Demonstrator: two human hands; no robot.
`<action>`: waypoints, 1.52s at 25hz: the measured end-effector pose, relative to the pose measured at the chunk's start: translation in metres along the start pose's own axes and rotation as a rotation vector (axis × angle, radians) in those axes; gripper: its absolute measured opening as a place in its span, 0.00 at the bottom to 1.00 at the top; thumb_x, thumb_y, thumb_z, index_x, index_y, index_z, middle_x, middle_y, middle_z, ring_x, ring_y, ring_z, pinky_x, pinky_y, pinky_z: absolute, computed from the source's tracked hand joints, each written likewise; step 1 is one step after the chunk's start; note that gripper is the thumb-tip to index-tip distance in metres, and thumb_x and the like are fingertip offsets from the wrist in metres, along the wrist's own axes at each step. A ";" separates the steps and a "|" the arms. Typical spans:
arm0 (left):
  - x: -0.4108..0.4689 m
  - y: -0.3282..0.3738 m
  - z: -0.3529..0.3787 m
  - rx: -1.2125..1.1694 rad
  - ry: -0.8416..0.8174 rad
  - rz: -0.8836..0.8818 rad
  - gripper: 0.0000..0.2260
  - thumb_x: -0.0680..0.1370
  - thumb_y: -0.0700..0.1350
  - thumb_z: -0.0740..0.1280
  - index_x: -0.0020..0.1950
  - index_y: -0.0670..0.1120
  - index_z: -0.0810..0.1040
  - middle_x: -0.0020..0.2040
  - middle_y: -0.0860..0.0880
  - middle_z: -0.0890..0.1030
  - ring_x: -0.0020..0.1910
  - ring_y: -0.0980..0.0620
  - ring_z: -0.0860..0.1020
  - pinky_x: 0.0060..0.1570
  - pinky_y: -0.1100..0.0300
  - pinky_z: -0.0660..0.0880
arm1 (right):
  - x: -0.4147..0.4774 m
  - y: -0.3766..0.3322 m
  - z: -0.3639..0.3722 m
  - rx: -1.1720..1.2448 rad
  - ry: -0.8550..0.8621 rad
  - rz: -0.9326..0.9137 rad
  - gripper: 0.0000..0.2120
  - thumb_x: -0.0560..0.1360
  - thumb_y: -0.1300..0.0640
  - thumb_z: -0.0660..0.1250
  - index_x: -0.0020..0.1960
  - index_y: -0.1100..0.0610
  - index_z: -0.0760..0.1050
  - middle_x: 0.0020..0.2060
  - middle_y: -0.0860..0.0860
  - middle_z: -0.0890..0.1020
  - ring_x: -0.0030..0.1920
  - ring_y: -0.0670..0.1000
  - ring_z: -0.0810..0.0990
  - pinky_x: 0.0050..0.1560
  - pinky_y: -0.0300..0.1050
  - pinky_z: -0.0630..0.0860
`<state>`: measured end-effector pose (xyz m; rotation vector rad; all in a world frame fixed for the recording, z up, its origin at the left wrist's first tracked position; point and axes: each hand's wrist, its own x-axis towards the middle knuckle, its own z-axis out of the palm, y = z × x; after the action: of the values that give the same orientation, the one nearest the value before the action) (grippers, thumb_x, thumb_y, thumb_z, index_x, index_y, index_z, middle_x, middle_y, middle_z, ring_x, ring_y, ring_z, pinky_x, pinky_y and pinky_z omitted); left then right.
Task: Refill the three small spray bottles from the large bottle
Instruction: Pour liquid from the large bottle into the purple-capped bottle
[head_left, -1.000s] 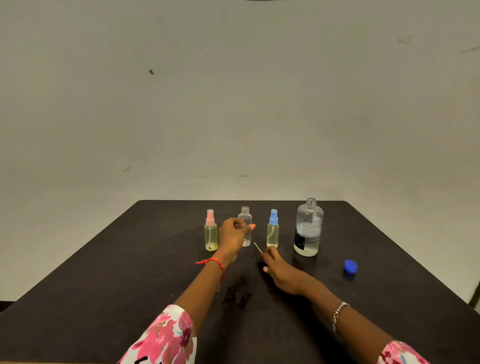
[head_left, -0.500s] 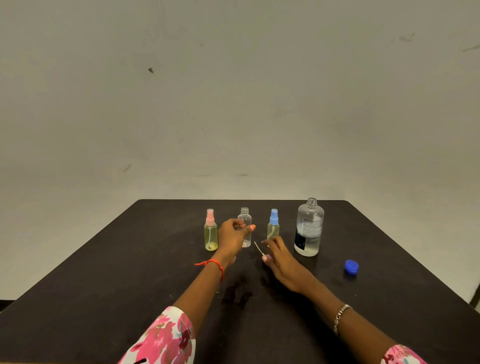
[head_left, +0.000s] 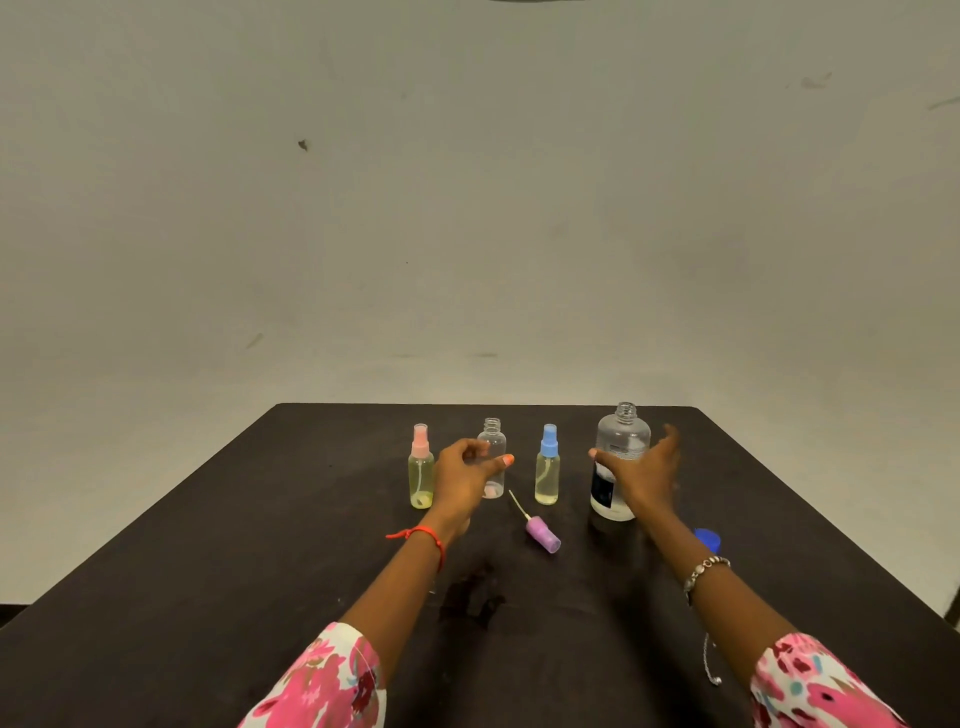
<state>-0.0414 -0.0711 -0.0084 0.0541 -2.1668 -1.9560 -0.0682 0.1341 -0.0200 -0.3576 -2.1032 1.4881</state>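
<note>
Standing on dark table, plain wall

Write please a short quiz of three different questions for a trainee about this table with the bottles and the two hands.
1. True or false: the small clear plastic spray bottle in the middle has its spray head screwed on.
2. Which item does the right hand reach, open? A) the small bottle with the blue spray head B) the large clear plastic bottle with the dark label C) the round blue cap
3. Fill in: the purple spray head with its thin tube lies on the dark ____.

Key: 1 false, its neck is open and the left hand holds it; 2 B; 3 table.
</note>
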 end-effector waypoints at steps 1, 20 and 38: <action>0.000 0.000 -0.001 -0.006 0.002 0.004 0.17 0.72 0.40 0.71 0.59 0.39 0.74 0.51 0.49 0.75 0.52 0.53 0.72 0.37 0.70 0.68 | 0.002 0.002 -0.001 0.043 -0.085 0.023 0.42 0.63 0.58 0.77 0.69 0.60 0.58 0.68 0.59 0.67 0.67 0.60 0.67 0.63 0.56 0.66; -0.001 0.064 -0.010 -0.086 0.001 0.119 0.20 0.69 0.39 0.73 0.60 0.39 0.76 0.48 0.48 0.78 0.51 0.52 0.76 0.58 0.56 0.74 | 0.016 -0.111 -0.016 -0.264 -0.046 -0.564 0.36 0.60 0.58 0.76 0.66 0.53 0.68 0.58 0.56 0.77 0.58 0.57 0.74 0.60 0.52 0.64; -0.010 0.079 -0.018 -0.033 0.004 0.129 0.22 0.70 0.40 0.73 0.62 0.39 0.75 0.60 0.42 0.78 0.57 0.47 0.76 0.59 0.53 0.73 | 0.006 -0.127 0.001 -0.460 -0.147 -0.884 0.34 0.57 0.51 0.69 0.64 0.52 0.70 0.56 0.54 0.78 0.58 0.56 0.73 0.59 0.51 0.57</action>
<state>-0.0189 -0.0777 0.0698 -0.0844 -2.0793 -1.9175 -0.0628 0.0914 0.0992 0.4941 -2.2411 0.5290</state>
